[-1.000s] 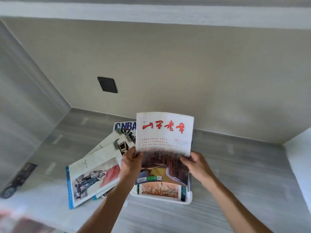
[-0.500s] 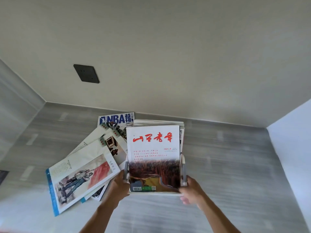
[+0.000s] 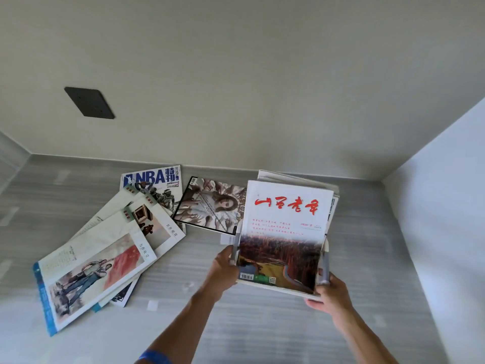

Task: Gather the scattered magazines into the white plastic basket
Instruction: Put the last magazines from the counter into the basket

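Both hands, left (image 3: 223,269) and right (image 3: 328,292), clamped on white plastic basket (image 3: 325,248) of glossy magazines (image 3: 284,232); five more fanned on grey woodgrain counter (image 3: 262,332).

We see the white plastic basket (image 3: 326,247), mostly hidden, only its rim edges showing, with a stack of magazines in it; the top magazine (image 3: 284,232) has a white cover with red characters. To its left, the loose magazines (image 3: 110,245) lie fanned and overlapping, an NBA issue (image 3: 154,183) at the back.
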### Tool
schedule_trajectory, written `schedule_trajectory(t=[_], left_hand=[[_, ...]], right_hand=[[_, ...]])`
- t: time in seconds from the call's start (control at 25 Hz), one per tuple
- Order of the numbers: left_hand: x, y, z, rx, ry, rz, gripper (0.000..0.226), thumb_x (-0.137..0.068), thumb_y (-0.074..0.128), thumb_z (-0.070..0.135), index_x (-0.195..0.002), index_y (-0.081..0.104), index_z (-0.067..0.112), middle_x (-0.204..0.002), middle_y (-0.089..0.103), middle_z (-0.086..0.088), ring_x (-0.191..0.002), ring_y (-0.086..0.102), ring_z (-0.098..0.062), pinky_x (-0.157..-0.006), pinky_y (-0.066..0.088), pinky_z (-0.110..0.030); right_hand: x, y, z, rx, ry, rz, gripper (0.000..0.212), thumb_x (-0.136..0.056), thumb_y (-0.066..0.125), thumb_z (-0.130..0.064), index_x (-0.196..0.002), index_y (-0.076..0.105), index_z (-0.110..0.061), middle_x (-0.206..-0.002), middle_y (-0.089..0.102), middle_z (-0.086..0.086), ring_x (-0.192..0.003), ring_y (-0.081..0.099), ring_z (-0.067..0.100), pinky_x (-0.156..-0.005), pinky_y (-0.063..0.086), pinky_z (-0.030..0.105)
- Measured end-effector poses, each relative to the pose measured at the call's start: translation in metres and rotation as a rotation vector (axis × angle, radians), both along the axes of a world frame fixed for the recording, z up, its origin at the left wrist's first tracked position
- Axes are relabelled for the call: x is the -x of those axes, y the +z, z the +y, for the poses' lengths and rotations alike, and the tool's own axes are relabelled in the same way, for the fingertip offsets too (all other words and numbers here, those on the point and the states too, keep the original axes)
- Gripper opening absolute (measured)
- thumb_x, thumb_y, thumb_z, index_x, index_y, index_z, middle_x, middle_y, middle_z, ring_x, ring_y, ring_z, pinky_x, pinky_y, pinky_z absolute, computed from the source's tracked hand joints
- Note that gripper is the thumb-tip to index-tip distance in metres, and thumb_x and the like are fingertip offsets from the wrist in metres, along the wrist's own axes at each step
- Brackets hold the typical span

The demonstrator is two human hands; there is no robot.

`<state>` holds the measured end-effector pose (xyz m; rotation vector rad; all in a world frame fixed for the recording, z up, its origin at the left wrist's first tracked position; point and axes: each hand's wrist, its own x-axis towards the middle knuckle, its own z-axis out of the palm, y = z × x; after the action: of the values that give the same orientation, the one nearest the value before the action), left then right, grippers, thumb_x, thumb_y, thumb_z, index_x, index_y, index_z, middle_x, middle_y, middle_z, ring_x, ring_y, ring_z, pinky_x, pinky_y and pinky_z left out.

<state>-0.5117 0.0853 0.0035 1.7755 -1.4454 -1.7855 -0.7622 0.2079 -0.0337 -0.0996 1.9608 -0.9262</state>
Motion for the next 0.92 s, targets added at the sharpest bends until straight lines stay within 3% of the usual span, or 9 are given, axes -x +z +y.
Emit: schedule_trajectory(t=[0.12, 0.2, 0.32, 0.4, 0.44, 0.56, 0.68, 0.84, 0.92], left_hand=[[0.024, -0.005, 0.012, -0.026, -0.008, -0.065, 0.047, -0.08, 0.042, -0.007, -0.11, 0.054, 0.026, -0.092, 0.061, -0.007, -0.077, 0.059, -0.026, -0.068, 0.059, -0.049], [0.019, -0.004, 0.017, -0.023, -0.004, -0.075, 0.034, -0.082, 0.055, 0.001, -0.109, 0.058, 0.023, -0.09, 0.064, -0.007, -0.074, 0.058, -0.022, -0.066, 0.058, -0.042], [0.005, 0.0, 0.019, 0.056, -0.053, -0.072, 0.02, -0.082, 0.068, 0.02, -0.102, 0.065, 0.021, -0.086, 0.072, -0.003, -0.067, 0.061, -0.013, -0.058, 0.047, -0.027], [-0.004, 0.0, 0.027, 0.151, -0.014, -0.072, 0.011, -0.085, 0.068, 0.025, -0.095, 0.067, 0.026, -0.083, 0.074, 0.004, -0.057, 0.062, 0.003, -0.049, 0.044, -0.016], [-0.009, -0.002, 0.031, 0.187, 0.033, -0.07, 0.007, -0.086, 0.068, 0.026, -0.092, 0.067, 0.026, -0.083, 0.074, 0.004, -0.053, 0.061, 0.006, -0.047, 0.043, -0.014], [-0.037, -0.014, 0.018, 0.24, 0.164, -0.156, 0.008, -0.086, 0.066, 0.018, -0.09, 0.07, 0.023, -0.086, 0.076, -0.003, -0.056, 0.063, 0.003, -0.053, 0.049, -0.022], [-0.07, -0.021, -0.038, 0.317, 0.157, -0.227, 0.019, -0.084, 0.06, 0.007, -0.095, 0.069, 0.019, -0.092, 0.076, -0.005, -0.059, 0.065, -0.009, -0.052, 0.049, -0.021], [-0.102, -0.035, -0.131, 0.345, 0.11, -0.337, 0.032, -0.081, 0.056, 0.007, -0.109, 0.065, 0.019, -0.108, 0.071, -0.005, -0.059, 0.059, -0.013, -0.05, 0.042, -0.022], [-0.105, -0.045, -0.159, 0.356, 0.027, -0.418, 0.038, -0.078, 0.057, 0.009, -0.115, 0.06, 0.017, -0.115, 0.066, -0.01, -0.088, 0.061, -0.022, -0.065, 0.046, -0.027]], right_hand=[[0.013, 0.0, 0.005, -0.07, 0.029, 0.028, 0.031, -0.079, 0.055, 0.016, -0.1, 0.061, -0.006, -0.105, 0.061, 0.022, -0.094, 0.064, 0.046, -0.071, 0.059, 0.058], [0.009, 0.009, 0.004, -0.121, 0.123, 0.128, 0.031, -0.082, 0.05, 0.009, -0.107, 0.057, -0.008, -0.103, 0.063, 0.02, -0.088, 0.063, 0.042, -0.073, 0.059, 0.055], [-0.005, 0.024, 0.009, -0.124, 0.294, 0.667, 0.051, -0.077, 0.058, 0.0, -0.126, 0.048, -0.011, -0.117, 0.06, 0.015, -0.094, 0.059, 0.039, -0.079, 0.05, 0.044], [-0.028, 0.038, 0.014, 0.115, 0.38, 1.03, 0.052, -0.072, 0.059, -0.003, -0.122, 0.052, -0.013, -0.12, 0.058, 0.008, -0.097, 0.056, 0.033, -0.079, 0.045, 0.042], [-0.044, 0.046, 0.011, 0.248, 0.44, 1.099, 0.046, -0.072, 0.057, -0.005, -0.117, 0.056, -0.014, -0.114, 0.06, 0.004, -0.095, 0.055, 0.028, -0.078, 0.044, 0.04], [-0.1, 0.057, -0.013, 0.518, 0.787, 0.974, 0.035, -0.072, 0.057, 0.0, -0.103, 0.063, -0.017, -0.098, 0.065, -0.003, -0.09, 0.059, 0.017, -0.079, 0.049, 0.036], [-0.14, 0.046, -0.043, 0.455, 1.037, 0.912, 0.029, -0.076, 0.058, -0.005, -0.101, 0.062, -0.02, -0.099, 0.065, -0.005, -0.089, 0.061, 0.018, -0.078, 0.05, 0.034], [-0.167, 0.026, -0.065, 0.305, 0.85, 0.765, 0.026, -0.081, 0.053, 0.0, -0.099, 0.061, -0.017, -0.095, 0.066, -0.003, -0.082, 0.063, 0.021, -0.074, 0.051, 0.034], [-0.173, 0.021, -0.062, 0.313, 0.789, 0.789, 0.029, -0.08, 0.054, 0.004, -0.098, 0.062, -0.018, -0.094, 0.066, -0.006, -0.083, 0.062, 0.016, -0.074, 0.049, 0.028]])
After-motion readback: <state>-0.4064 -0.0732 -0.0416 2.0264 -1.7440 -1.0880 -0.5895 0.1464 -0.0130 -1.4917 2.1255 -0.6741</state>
